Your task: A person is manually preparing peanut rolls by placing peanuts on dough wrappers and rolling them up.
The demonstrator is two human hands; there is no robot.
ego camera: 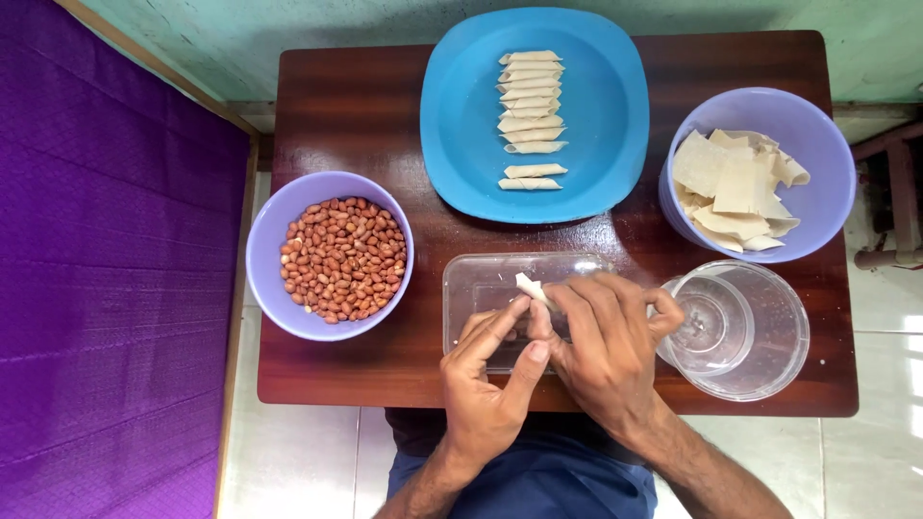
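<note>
Both hands meet over a clear rectangular plastic box (471,279) at the table's near edge. My left hand (490,380) and my right hand (606,346) pinch one small pale dough wrapper (531,288) between their fingertips, its tip sticking up. A blue plate (452,125) beyond the box carries a column of several rolled wrappers (531,120). To the left stands a lilac bowl (264,250) full of red-brown peanuts (343,258). At the right a second lilac bowl (817,144) holds flat pale wrapper sheets (733,190).
A clear round container (760,336) stands right of my right hand, touching the table's near-right part. The dark wooden table (356,106) is small. A purple cloth surface (106,279) lies to its left. Pale floor tiles (885,317) show at the right.
</note>
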